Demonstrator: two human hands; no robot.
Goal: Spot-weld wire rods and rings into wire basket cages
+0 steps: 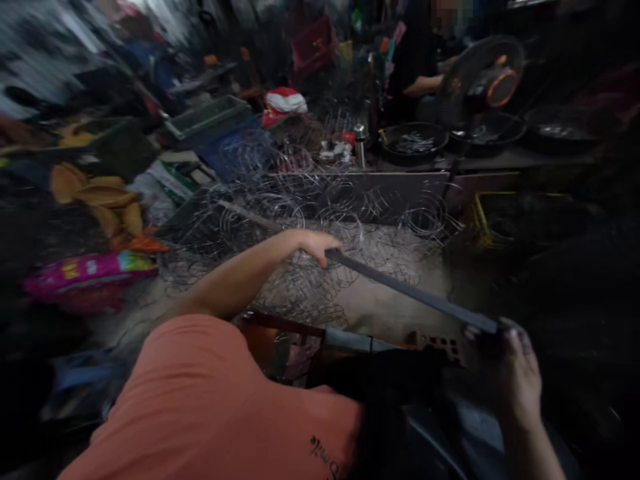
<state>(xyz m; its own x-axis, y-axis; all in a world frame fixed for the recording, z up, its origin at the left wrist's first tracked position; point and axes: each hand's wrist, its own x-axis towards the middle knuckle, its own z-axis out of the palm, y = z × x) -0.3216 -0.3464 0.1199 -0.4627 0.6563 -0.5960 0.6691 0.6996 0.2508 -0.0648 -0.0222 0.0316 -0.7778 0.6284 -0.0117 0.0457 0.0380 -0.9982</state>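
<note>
A long grey metal bar (410, 288) slants across the view, from the wire tangle at upper left down to the lower right. My left hand (317, 245) is wrapped round the bar near its middle, palm down. At the bar's lower right end, my right hand (515, 367) grips it, with dark smudges on the fingers. Below and behind the bar lies a heap of loose thin metal wire (300, 280) on the pale floor.
A standing fan (483, 87) and a person's forearm (424, 85) are at the upper right, near round pans (414, 142). Crates (207, 119), a pink bag (90, 273) and yellow-brown pieces (107, 200) lie left. A yellow-rimmed basket (481, 217) stands right.
</note>
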